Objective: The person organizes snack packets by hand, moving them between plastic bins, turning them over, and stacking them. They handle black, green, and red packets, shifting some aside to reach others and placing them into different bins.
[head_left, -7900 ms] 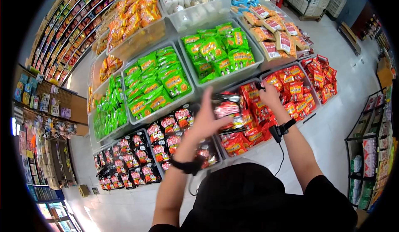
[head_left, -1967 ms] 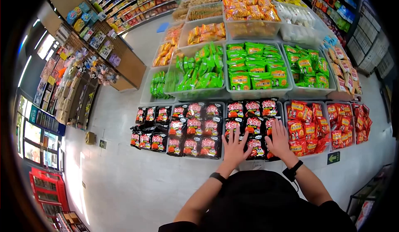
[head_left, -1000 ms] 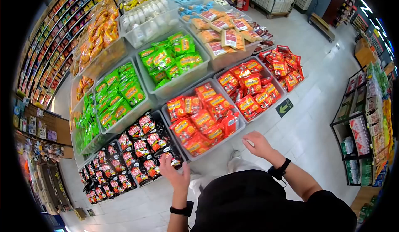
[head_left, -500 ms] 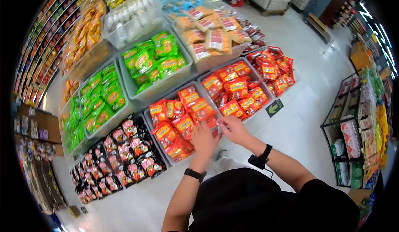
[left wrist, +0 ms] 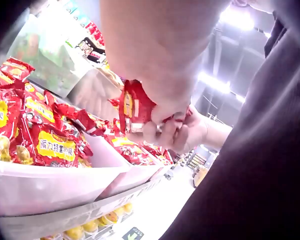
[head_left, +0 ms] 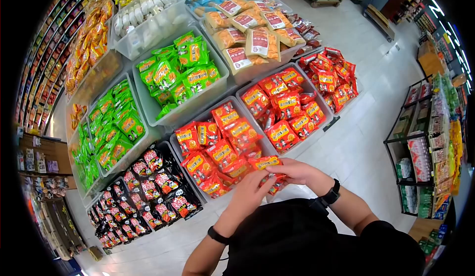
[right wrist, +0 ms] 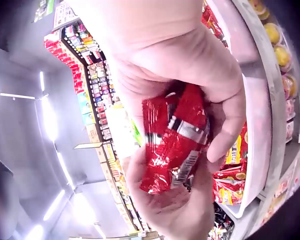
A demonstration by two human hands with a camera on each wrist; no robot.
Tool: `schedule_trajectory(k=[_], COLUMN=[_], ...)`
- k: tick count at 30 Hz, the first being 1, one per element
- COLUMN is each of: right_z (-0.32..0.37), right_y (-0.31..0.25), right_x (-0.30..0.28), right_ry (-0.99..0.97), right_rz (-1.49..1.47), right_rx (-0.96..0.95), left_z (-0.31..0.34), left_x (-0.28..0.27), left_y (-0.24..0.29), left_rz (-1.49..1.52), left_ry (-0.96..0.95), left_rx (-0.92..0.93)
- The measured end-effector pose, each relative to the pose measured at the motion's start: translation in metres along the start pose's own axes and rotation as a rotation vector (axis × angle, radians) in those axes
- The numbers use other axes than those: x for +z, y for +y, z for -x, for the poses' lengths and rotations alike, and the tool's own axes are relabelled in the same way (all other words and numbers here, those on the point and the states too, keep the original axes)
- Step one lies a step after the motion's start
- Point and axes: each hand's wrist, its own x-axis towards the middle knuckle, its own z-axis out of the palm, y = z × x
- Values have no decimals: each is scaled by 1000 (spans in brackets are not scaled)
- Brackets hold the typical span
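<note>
In the head view, my left hand [head_left: 251, 189] and right hand [head_left: 303, 171] meet before my body at the near corner of a plastic tub [head_left: 229, 98]. Together they grip a red snack packet [head_left: 264, 162] with a yellow label. More red wrapper shows between the fingers below it. The right wrist view shows the back of the packet [right wrist: 177, 142], with a barcode, its folded end under my right fingers and my left palm below. Part of the packet [left wrist: 136, 106] is visible past my left hand in the left wrist view. Several like packets [head_left: 221, 150] fill the tub.
Another tub of red packets [head_left: 286, 105] adjoins on the right. Black packets [head_left: 166, 181] fill the tubs on the left, green packets [head_left: 166, 73] those behind. Bread bags [head_left: 262, 43] stand at the back. A black-framed shelf [head_left: 413, 147] lies right across the floor.
Earlier my left hand held a black packet, then both hands pressed flat on the black ones. Half a second ago they reached the red tub's near corner; now they hold a red packet nearer my body.
</note>
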Motion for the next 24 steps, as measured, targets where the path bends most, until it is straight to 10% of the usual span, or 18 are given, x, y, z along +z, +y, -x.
schedule_trajectory(k=[5,11,24], right_z=[10,6,-20], right_y=[-21,-48,-70], right_x=[-22,-55,-57], right_ry=[-25,-61,-69], right_rz=[-68,-97,-105], right_rx=[-226,-218,-350], left_z=[14,20,-11], left_x=[-10,12,41], left_y=[-35,-69,-90], left_rz=[-175,-500,243], left_ry=[213,-140,76], left_rx=[-411,-653,-788])
